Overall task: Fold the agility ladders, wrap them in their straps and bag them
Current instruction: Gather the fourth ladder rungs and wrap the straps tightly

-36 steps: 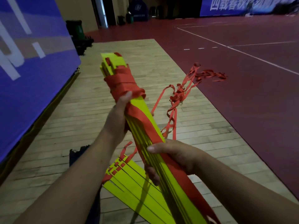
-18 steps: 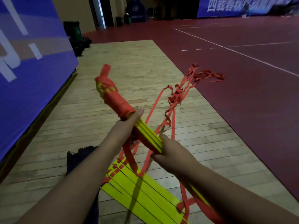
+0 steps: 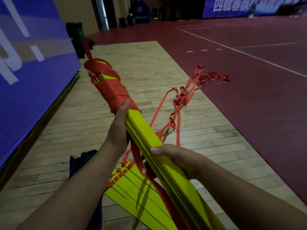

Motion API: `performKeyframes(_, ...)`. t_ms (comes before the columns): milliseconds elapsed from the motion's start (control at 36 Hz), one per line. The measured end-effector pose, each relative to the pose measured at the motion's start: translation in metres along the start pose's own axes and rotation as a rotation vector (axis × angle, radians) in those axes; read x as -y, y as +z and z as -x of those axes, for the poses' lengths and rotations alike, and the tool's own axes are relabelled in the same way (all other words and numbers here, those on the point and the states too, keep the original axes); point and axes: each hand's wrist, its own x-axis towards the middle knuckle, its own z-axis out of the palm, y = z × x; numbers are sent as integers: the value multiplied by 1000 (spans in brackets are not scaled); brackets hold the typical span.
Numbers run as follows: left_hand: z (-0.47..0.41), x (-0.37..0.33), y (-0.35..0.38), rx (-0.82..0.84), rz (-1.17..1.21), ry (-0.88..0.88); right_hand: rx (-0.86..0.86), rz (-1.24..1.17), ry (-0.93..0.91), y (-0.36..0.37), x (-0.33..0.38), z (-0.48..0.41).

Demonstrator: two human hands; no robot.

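A bundle of yellow ladder rungs (image 3: 146, 130) is held in the air, pointing away and to the left. Red strap (image 3: 109, 87) is wound tightly around its far end. My left hand (image 3: 118, 128) grips the bundle just below the wound part, thumb on the strap's edge. My right hand (image 3: 179, 159) clasps the bundle nearer to me. A loose red strap (image 3: 182, 98) trails from the bundle across the floor to a tangle on the right. Under my arms, a second stack of yellow rungs (image 3: 132, 195) lies fanned out on the floor, and a dark bag (image 3: 79, 161) lies beside it.
I stand on a light wooden floor strip (image 3: 132, 63). A blue banner wall (image 3: 29, 67) runs along the left. Dark red court floor (image 3: 249, 97) with white lines spreads to the right. Dark green equipment (image 3: 76, 35) stands at the far end of the banner.
The bundle has swung down and then back up and turned; the strap's wound section has grown along the far end. Both hands stayed on the bundle.
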Motion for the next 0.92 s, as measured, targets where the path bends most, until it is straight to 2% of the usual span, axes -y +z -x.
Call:
performKeyframes(83,-2,-5,-8,56,-25,1,187,-98,-10,9,0,-2)
performKeyframes(139,-5,-9,-14,114,-66,-15,157,-111,-44,14,3,0)
performKeyframes(194,-9,-14,-18,127,-138,-56,63,-74,-107,15,8,4)
performKeyframes(278,-14,-16,-28,131,-314,-190,-188,115,-171,11,17,12)
performKeyframes(333,-14,-14,-34,176,-489,-282,-343,266,-152,7,16,13)
performKeyframes(417,-10,-7,-34,225,-560,-381,-497,445,-120,6,7,8)
performKeyframes(528,-13,-6,-29,197,-518,-310,-653,654,-138,5,3,0)
performKeyframes(694,-5,1,-14,88,-548,-218,-870,1152,-83,22,1,-2)
performKeyframes(917,4,9,-1,-80,-411,-152,-916,1296,-91,37,0,1)
